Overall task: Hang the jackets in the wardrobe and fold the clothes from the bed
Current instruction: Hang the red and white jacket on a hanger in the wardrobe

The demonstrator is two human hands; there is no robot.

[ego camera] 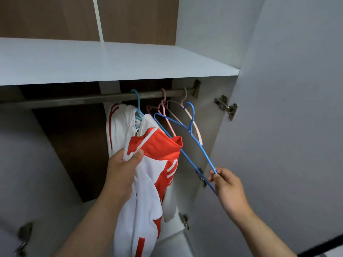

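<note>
Red-white jackets (156,145): two; hangers (193,111): four, one in right hand (228,184).

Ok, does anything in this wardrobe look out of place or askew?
Nothing looks damaged or spilled. The blue hanger is off the rail and steeply tilted, pinched at one end by the right hand. The red and white jacket hangs bunched from the left hand, which grips it by the zip edge.

- The left hand (123,164) is raised ahead of the body, thumb and fingers clamped on the jacket (157,151).
- The right hand (227,186) is held lower, fingertips pinched round the blue hanger (204,153).
- Both bare forearms are extended upward.
</note>
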